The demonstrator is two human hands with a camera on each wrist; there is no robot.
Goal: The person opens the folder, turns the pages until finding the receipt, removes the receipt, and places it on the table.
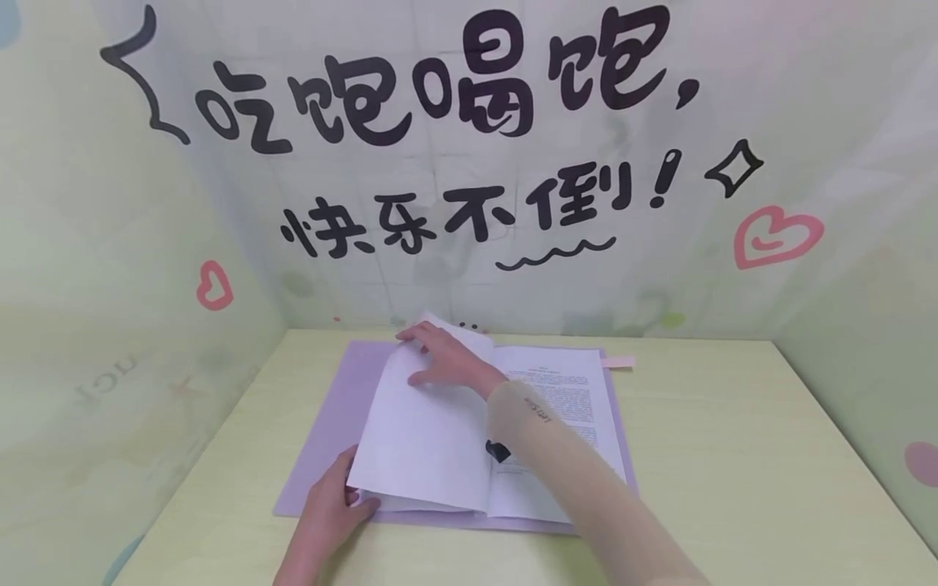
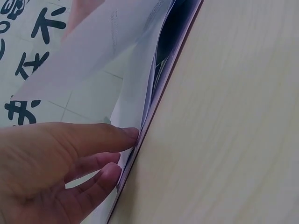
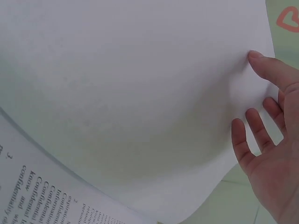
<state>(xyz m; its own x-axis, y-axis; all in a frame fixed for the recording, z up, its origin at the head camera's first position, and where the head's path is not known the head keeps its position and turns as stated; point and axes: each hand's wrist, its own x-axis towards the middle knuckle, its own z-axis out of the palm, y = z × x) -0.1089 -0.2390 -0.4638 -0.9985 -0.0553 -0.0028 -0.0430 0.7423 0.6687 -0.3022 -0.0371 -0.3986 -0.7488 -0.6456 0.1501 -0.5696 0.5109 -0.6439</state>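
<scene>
A lilac folder (image 1: 322, 456) lies open on the table, with printed pages (image 1: 553, 391) on its right side. A white sheet (image 1: 421, 443), its visible face blank, stands half turned over the left side, its far corner raised. Against that blank face rests my right hand (image 1: 454, 358), thumb and fingers spread near the sheet's outer edge, as the right wrist view also shows. My left hand (image 2: 51, 172) is at the near left corner, its thumb and fingertips touching the edges of the stacked pages. In the head view the raised sheet hides part of its fingers.
A pale wood-look table (image 1: 733, 456) carries the folder. Pink tabs (image 1: 619, 363) stick out at the folder's right edge. Behind stands a light wall sheet (image 1: 410, 285) with large black lettering and hearts. A small black object (image 1: 498, 451) shows beneath my right forearm.
</scene>
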